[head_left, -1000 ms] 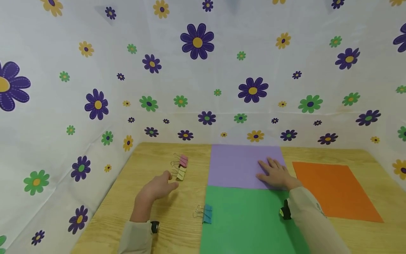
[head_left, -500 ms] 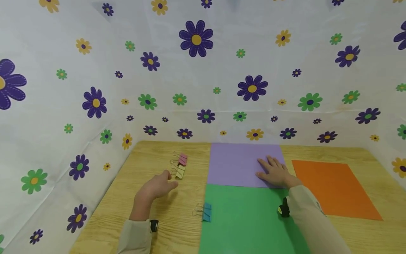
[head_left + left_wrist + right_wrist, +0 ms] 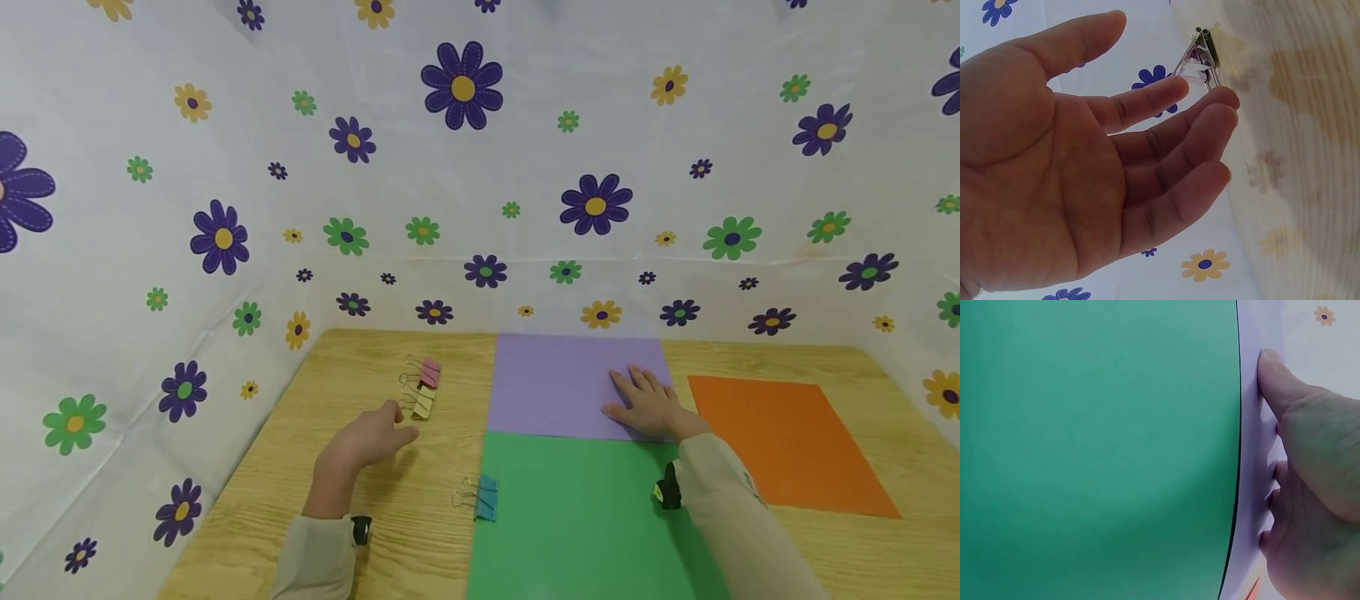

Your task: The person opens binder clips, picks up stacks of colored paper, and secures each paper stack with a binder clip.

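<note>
My left hand (image 3: 371,442) hovers over the table with loosely bent fingers and nothing in it. Just beyond its fingertips lies a yellow binder clip (image 3: 423,403), with a pink binder clip (image 3: 430,372) right behind. In the left wrist view the palm faces the camera, and a binder clip (image 3: 1210,49) stands past the fingertips. Fingers spread, my right hand (image 3: 647,407) rests on a purple sheet of paper (image 3: 547,387). A green sheet of paper (image 3: 577,517) meets its near edge. At the green sheet's left edge is a blue binder clip (image 3: 487,498), wire handles pointing left.
An orange sheet (image 3: 791,446) lies on the wooden table (image 3: 405,550), right of the purple and green sheets. White cloth printed with flowers (image 3: 525,183) rises behind the table and along its sides.
The head view has tipped slightly downward, so everything sits a little higher in it. Both hands, the clips and the sheets keep their places relative to one another.
</note>
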Available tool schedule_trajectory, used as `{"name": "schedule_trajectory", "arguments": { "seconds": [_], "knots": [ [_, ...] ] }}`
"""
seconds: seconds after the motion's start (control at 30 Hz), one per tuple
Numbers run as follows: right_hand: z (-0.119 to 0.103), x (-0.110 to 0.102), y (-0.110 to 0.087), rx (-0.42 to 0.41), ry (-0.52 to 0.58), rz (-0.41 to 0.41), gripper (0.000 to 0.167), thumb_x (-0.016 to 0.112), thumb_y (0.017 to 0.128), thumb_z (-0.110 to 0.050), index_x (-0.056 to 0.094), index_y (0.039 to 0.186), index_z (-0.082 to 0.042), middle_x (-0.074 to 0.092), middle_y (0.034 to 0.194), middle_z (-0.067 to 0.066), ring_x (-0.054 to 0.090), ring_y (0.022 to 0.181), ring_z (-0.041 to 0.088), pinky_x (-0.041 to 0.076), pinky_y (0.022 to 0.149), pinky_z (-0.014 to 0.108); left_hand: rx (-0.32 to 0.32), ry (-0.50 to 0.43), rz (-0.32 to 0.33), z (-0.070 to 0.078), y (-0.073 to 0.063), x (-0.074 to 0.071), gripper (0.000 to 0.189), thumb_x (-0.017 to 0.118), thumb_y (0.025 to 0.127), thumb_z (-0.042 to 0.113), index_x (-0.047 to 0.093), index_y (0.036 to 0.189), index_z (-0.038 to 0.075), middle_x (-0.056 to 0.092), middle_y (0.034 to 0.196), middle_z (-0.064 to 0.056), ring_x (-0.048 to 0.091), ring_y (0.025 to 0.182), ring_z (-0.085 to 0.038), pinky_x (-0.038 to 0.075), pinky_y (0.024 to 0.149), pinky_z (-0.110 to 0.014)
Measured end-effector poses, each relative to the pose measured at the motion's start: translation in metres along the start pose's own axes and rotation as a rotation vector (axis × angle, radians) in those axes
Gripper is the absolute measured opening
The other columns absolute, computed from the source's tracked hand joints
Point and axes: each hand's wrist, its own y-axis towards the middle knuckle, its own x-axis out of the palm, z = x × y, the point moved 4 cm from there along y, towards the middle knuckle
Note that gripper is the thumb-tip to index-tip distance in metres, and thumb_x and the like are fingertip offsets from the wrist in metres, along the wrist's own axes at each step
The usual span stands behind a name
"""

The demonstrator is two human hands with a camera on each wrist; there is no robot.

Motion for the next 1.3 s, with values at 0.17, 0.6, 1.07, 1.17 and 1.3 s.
{"name": "schedule_trajectory", "arguments": {
  "seconds": [0.17, 0.6, 1.07, 1.17, 1.3],
  "knots": [
    [-0.0057, -0.0017, -0.0007, 0.033, -0.066, -0.059, 0.076, 0.048, 0.102, -0.046, 0.022, 0.154, 0.003, 0.009, 0.158, 0.035, 0.006, 0.145, 0.054, 0.007, 0.111, 0.072, 0.003, -0.001, -0.002, 0.0006, -0.0004, 0.0003, 0.048, 0.055, 0.101, 0.029, 0.046, 0.129, -0.008, 0.060, 0.094, -0.012, 0.053, 0.079, -0.023, 0.045, 0.068, -0.038],
    [-0.0078, -0.0043, 0.0008, 0.059, -0.059, -0.113, 0.076, 0.046, 0.103, -0.043, 0.018, 0.155, 0.004, 0.004, 0.158, 0.036, 0.003, 0.144, 0.055, 0.005, 0.111, 0.072, -0.011, 0.002, 0.000, 0.0001, 0.0007, -0.0007, 0.047, 0.056, 0.100, 0.029, 0.047, 0.128, -0.008, 0.061, 0.096, -0.014, 0.054, 0.080, -0.024, 0.047, 0.069, -0.039],
    [-0.0039, -0.0034, 0.0008, 0.054, -0.029, -0.119, 0.081, 0.045, 0.101, -0.049, 0.015, 0.156, 0.003, 0.001, 0.159, 0.034, -0.001, 0.146, 0.053, 0.001, 0.112, 0.070, -0.014, 0.020, 0.008, -0.0020, 0.0039, -0.0060, 0.048, 0.055, 0.100, 0.029, 0.047, 0.128, -0.009, 0.063, 0.106, -0.019, 0.056, 0.085, -0.025, 0.049, 0.074, -0.043],
    [-0.0036, -0.0029, 0.0012, 0.059, -0.030, -0.119, 0.081, 0.045, 0.101, -0.049, 0.014, 0.156, 0.002, 0.000, 0.159, 0.033, -0.001, 0.146, 0.053, 0.001, 0.112, 0.070, -0.012, 0.020, 0.011, -0.0024, 0.0050, -0.0073, 0.048, 0.054, 0.100, 0.029, 0.046, 0.129, -0.009, 0.063, 0.107, -0.019, 0.056, 0.086, -0.025, 0.049, 0.075, -0.043],
    [-0.0045, -0.0023, 0.0020, 0.068, -0.035, -0.116, 0.078, 0.046, 0.102, -0.045, 0.015, 0.156, 0.002, 0.001, 0.160, 0.033, 0.000, 0.146, 0.053, 0.002, 0.112, 0.070, -0.013, 0.020, 0.018, -0.0038, 0.0073, -0.0090, 0.050, 0.053, 0.100, 0.030, 0.045, 0.131, -0.009, 0.062, 0.113, -0.022, 0.056, 0.087, -0.025, 0.049, 0.076, -0.043]
  ]
}}
